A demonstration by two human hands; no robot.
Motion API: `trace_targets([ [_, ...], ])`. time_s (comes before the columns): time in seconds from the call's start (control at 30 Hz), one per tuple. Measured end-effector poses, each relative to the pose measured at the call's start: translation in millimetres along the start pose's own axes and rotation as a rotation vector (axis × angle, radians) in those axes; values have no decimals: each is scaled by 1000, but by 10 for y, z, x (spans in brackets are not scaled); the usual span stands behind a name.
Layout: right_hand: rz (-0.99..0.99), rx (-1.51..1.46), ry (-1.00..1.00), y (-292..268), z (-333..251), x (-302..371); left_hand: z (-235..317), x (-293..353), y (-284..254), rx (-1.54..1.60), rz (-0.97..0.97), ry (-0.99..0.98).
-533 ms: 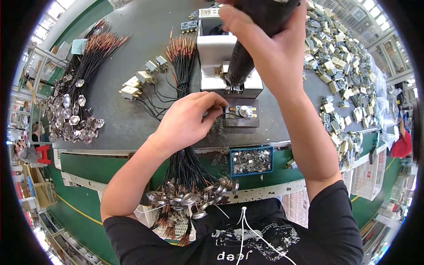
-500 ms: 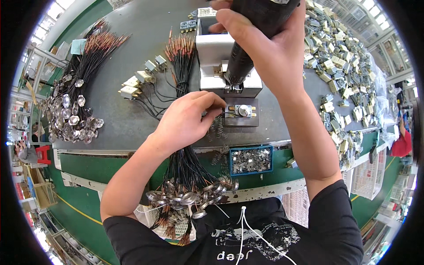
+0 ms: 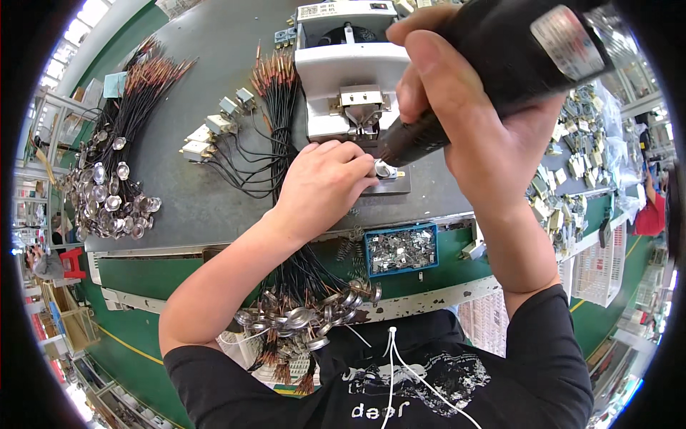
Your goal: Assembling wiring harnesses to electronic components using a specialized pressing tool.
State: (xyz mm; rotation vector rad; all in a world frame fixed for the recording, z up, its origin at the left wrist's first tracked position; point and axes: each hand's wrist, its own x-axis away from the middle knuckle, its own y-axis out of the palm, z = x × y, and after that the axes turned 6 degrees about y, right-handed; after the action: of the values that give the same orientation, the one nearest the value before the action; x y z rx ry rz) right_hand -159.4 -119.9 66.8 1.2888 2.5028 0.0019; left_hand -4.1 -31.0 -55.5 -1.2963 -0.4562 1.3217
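My right hand is wrapped round a thick black electric screwdriver. The tool slants down to the left, its tip at a small switch-like part with a round pale top. That part sits on a dark metal block. My left hand is closed, fingertips at the part's left side; what they pinch is hidden. Beneath this hand passes a bundle of black wires with copper-coloured ends. Behind the block stands a white bench machine with a metal head.
Left of the bundle lie several wired cream-and-grey switches. A second wire bundle with round metal caps is farther left. In front, a blue tray holds small metal pieces. Loose switches are heaped at right. Metal caps hang off the front edge.
The screwdriver has come away from the machine's front, tilted over, and its tip has moved onto the part on the block. My left hand has shifted slightly right, closer against the part.
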Motion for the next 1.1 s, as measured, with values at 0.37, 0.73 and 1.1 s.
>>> trace_targets([
  [0.37,92,48,-273,29,418,-49,2,34,46,17,87,49],
  [0.73,122,-2,-305,138,564,-121,-4,19,43,44,82,42],
  [1.1,-217,-202,-73,43,454,-350,77,-126,-91,231,-166,-361],
])
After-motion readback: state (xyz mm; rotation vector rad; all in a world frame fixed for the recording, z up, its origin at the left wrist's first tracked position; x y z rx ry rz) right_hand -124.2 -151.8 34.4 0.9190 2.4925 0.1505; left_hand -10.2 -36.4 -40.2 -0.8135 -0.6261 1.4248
